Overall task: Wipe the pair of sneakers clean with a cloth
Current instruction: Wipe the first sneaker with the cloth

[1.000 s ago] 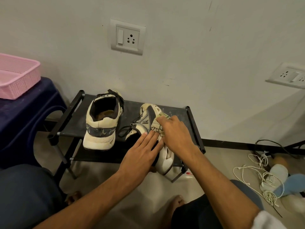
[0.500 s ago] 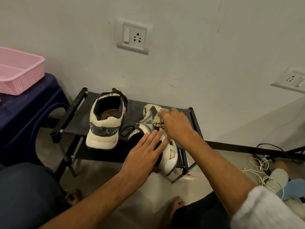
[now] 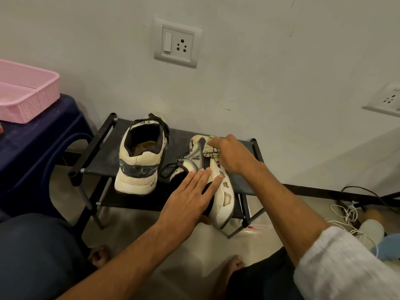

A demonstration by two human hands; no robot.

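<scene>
Now R hand [image 3: 234,158] bunches soft cloth [image 3: 213,151] on tipped sneaker [image 3: 225,192]; L hand [image 3: 188,200], laid flat, steadies it. Light shoe, likely slides unbraced.

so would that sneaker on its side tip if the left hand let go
Probably tips: the sneaker lies on its side, heel overhanging the shoe rack, left hand flat on it. Its chunky sole looks stiff, so the right hand pushing the cloth likely shifts it whole.
</scene>
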